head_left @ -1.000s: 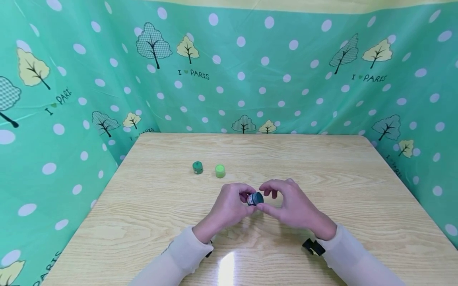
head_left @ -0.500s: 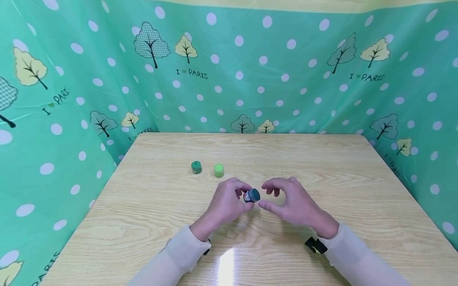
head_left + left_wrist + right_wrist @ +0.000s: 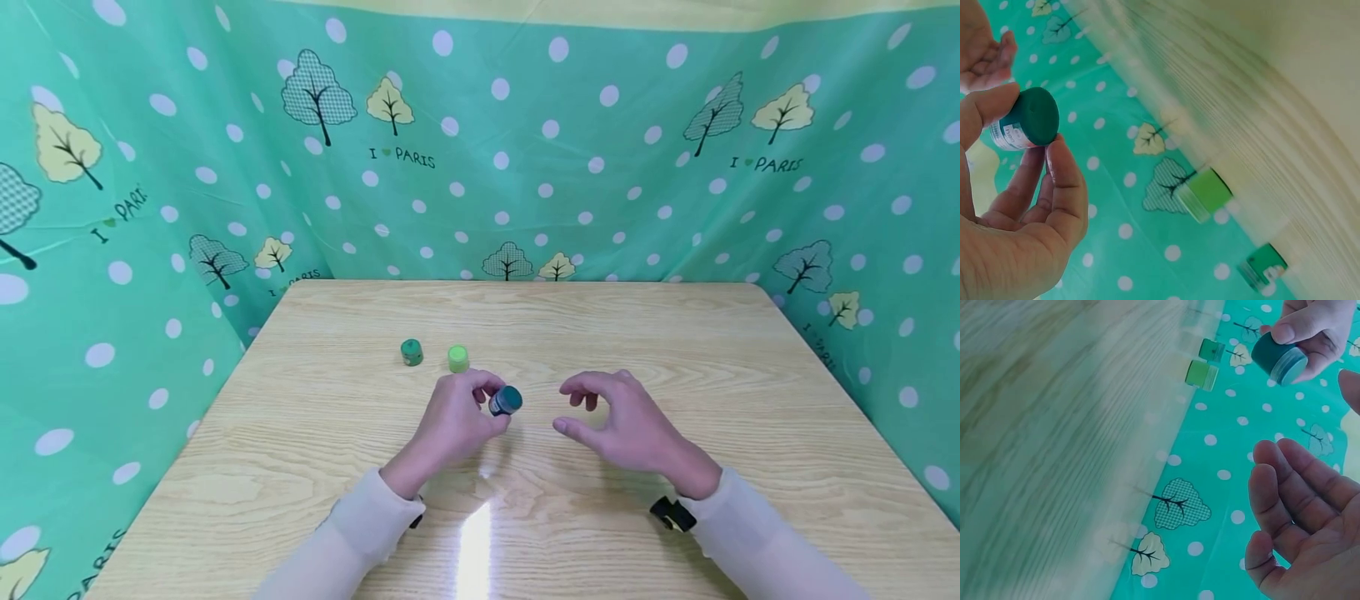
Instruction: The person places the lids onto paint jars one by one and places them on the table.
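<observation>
Between its thumb and fingers my left hand (image 3: 453, 421) pinches a small dark teal paint jar (image 3: 506, 400), tilted above the table with one round end turned toward the right. The left wrist view shows a white printed label on the side of this jar (image 3: 1012, 135). Away to the right, my right hand (image 3: 626, 421) hovers with bent, spread fingers and nothing between them. Beyond the left hand a light green jar (image 3: 458, 358) stands on the table, partly behind the knuckles. Left of it stands a darker green jar (image 3: 412, 352) of similar size.
A pale wood-grain table (image 3: 675, 333) lies under both hands. Green dotted cloth (image 3: 600, 200) hangs behind it and along both sides. A black strap (image 3: 672, 513) shows at the right wrist, and a bright light reflection lies near the front.
My left hand has carried the teal jar leftward, away from my right hand. The right thumb was at the jar a second ago and is now well apart from it.
</observation>
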Demonstrator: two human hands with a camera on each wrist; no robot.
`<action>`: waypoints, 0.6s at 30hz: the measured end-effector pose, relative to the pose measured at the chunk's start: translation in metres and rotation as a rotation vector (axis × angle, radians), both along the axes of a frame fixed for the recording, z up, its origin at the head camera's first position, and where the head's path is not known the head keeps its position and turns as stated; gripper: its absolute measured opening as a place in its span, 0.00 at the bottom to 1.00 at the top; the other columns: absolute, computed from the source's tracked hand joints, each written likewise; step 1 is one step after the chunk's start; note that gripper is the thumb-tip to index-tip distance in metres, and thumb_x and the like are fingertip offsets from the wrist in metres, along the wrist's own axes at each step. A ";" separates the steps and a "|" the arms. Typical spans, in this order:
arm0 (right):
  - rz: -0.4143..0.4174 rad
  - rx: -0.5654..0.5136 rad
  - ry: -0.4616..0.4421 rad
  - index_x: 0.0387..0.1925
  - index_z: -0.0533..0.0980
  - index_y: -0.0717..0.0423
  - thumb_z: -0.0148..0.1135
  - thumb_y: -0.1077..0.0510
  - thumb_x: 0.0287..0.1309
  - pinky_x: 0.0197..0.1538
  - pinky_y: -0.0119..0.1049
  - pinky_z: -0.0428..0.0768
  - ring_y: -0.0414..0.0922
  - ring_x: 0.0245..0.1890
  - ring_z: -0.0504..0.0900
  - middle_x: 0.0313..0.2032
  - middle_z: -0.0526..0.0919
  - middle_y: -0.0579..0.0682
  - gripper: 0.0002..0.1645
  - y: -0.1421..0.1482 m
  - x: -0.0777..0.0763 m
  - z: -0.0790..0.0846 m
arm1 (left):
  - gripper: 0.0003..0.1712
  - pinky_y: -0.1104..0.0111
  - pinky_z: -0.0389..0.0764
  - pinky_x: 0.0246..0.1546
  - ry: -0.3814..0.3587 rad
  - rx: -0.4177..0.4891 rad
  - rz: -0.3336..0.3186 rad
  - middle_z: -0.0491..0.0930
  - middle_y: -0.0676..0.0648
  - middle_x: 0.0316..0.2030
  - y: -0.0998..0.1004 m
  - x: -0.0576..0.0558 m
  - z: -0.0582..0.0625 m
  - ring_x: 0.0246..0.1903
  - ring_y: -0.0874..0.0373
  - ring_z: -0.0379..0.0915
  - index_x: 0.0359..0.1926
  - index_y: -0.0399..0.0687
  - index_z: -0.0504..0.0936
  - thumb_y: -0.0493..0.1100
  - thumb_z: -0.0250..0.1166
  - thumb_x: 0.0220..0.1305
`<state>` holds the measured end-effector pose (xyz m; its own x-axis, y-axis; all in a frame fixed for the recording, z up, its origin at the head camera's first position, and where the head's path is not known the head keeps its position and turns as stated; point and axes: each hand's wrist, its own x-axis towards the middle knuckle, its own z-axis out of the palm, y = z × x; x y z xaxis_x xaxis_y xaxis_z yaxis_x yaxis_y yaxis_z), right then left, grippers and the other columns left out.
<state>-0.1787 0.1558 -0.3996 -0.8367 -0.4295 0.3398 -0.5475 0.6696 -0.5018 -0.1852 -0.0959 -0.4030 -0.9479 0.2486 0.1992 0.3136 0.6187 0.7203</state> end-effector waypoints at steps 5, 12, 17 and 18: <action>-0.004 0.001 0.000 0.44 0.78 0.44 0.65 0.34 0.51 0.44 0.39 0.64 0.39 0.32 0.73 0.33 0.77 0.32 0.25 0.005 0.000 -0.002 | 0.13 0.68 0.76 0.35 0.002 -0.014 0.047 0.80 0.58 0.30 -0.011 -0.005 0.001 0.34 0.55 0.74 0.35 0.53 0.83 0.39 0.74 0.45; -0.016 0.001 0.008 0.44 0.78 0.45 0.67 0.36 0.51 0.42 0.38 0.62 0.39 0.33 0.74 0.33 0.77 0.32 0.24 0.013 -0.001 -0.004 | 0.16 0.68 0.76 0.36 -0.007 -0.042 0.106 0.80 0.55 0.32 -0.027 -0.011 0.002 0.35 0.55 0.74 0.36 0.50 0.82 0.36 0.75 0.43; -0.025 0.003 0.006 0.45 0.78 0.45 0.67 0.37 0.51 0.42 0.39 0.63 0.40 0.33 0.74 0.34 0.77 0.32 0.24 0.015 0.000 -0.003 | 0.18 0.67 0.76 0.34 -0.037 -0.060 0.146 0.80 0.52 0.33 -0.037 -0.014 0.003 0.34 0.55 0.73 0.39 0.48 0.82 0.36 0.75 0.43; -0.026 0.003 0.004 0.45 0.78 0.45 0.67 0.37 0.51 0.42 0.39 0.63 0.40 0.33 0.74 0.34 0.77 0.33 0.24 0.015 0.000 -0.003 | 0.19 0.67 0.76 0.34 -0.041 -0.069 0.152 0.80 0.52 0.33 -0.039 -0.016 0.003 0.34 0.55 0.72 0.40 0.48 0.82 0.36 0.75 0.43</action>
<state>-0.1787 0.1709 -0.4027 -0.8461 -0.4087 0.3421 -0.5320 0.6853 -0.4973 -0.2008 -0.1347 -0.4002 -0.9826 0.1132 0.1473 0.1839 0.7052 0.6847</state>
